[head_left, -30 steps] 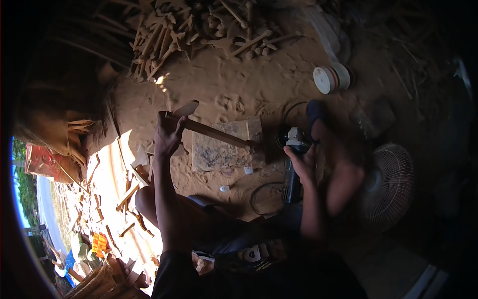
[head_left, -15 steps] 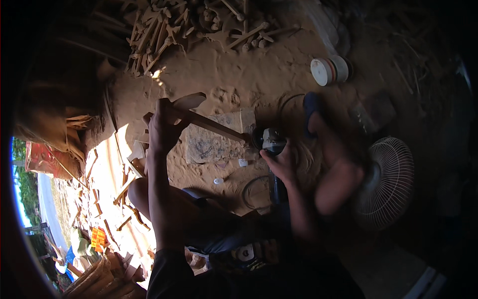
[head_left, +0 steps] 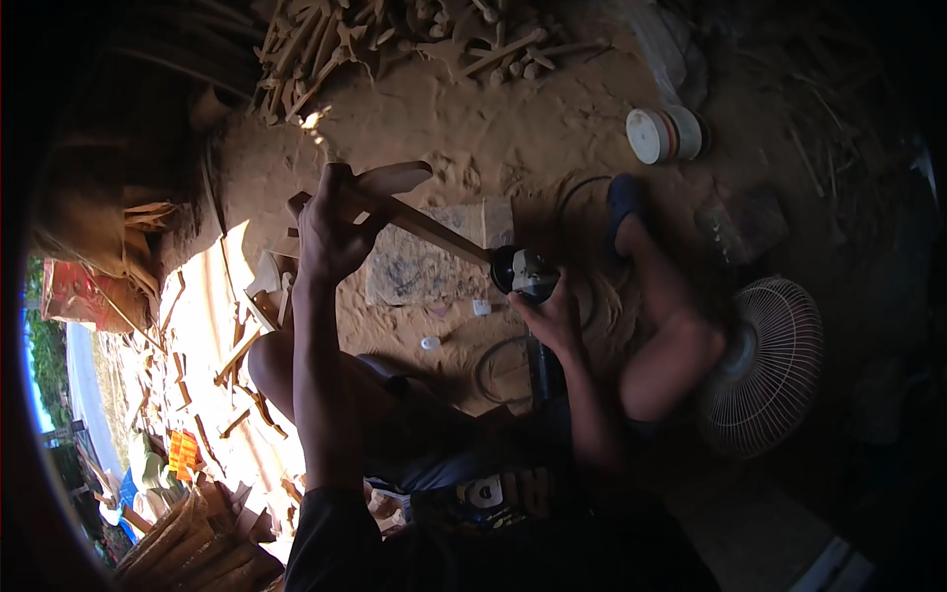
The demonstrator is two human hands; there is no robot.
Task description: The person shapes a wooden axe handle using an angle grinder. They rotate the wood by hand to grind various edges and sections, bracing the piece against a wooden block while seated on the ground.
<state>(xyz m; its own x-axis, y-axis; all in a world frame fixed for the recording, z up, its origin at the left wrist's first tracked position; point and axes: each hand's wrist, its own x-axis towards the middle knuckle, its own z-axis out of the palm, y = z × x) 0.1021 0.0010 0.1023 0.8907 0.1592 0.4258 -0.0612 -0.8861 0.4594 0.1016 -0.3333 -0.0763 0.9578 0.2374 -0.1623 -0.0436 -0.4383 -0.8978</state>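
My left hand (head_left: 333,232) is closed round the head of a wooden piece (head_left: 439,234) with a long straight shaft and a curved crosspiece. The shaft slants down to the right. In my right hand (head_left: 555,314) is an angle grinder (head_left: 534,277), gripped near its head. Its dark round disc (head_left: 504,268) meets the far end of the shaft; whether it spins I cannot tell. Beneath the shaft a worn flat slab (head_left: 419,271) lies on the sandy ground.
Shaped wooden pieces (head_left: 316,54) are heaped at the far side. A white tub (head_left: 648,136) lies on its side at the far right. A round fan (head_left: 764,365) stands by my right knee. A dark cable (head_left: 559,202) curves over the ground; sunlit wood scraps (head_left: 237,355) lie to the left.
The left hand and the wooden piece have shifted slightly up and the piece is tilted a little more. The grinder stays at the shaft's end, its disc turned slightly. The view has shifted a little.
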